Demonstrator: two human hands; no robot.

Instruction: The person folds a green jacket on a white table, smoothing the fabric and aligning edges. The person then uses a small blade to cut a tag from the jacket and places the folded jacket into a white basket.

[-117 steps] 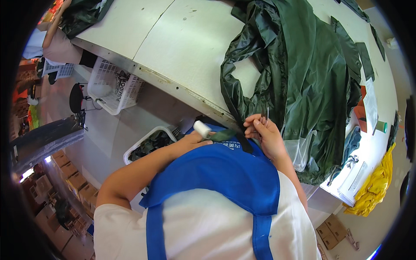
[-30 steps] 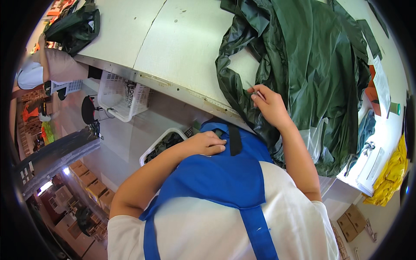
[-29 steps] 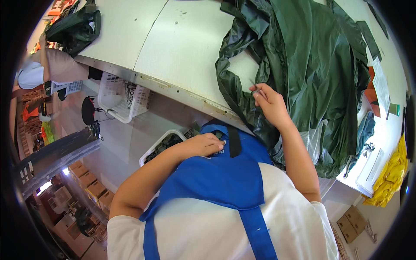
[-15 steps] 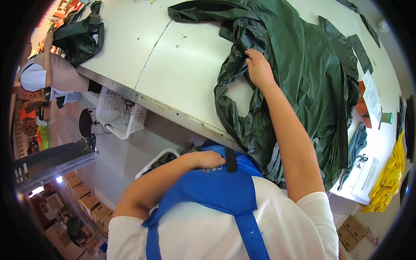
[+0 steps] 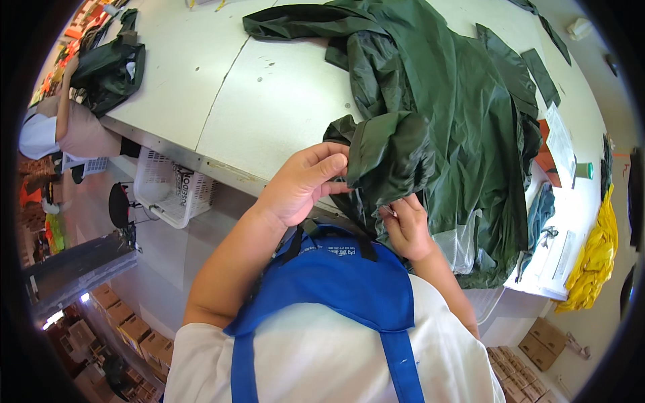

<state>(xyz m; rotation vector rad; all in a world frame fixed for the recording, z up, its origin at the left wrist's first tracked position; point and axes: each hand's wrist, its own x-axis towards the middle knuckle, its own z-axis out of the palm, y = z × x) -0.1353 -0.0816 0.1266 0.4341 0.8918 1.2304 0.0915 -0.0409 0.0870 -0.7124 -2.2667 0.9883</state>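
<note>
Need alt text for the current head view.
Left hand holds a raised fold of a dark green garment on a white table; right hand is at the fold's lower edge. The wearer has a blue apron; yellow cloth hangs at right.

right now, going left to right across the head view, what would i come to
White basket, left hand, right hand, clear plastic piece, bluish cloth, yellow cloth. Left out: the dark green garment, which overlaps both hands.
</note>
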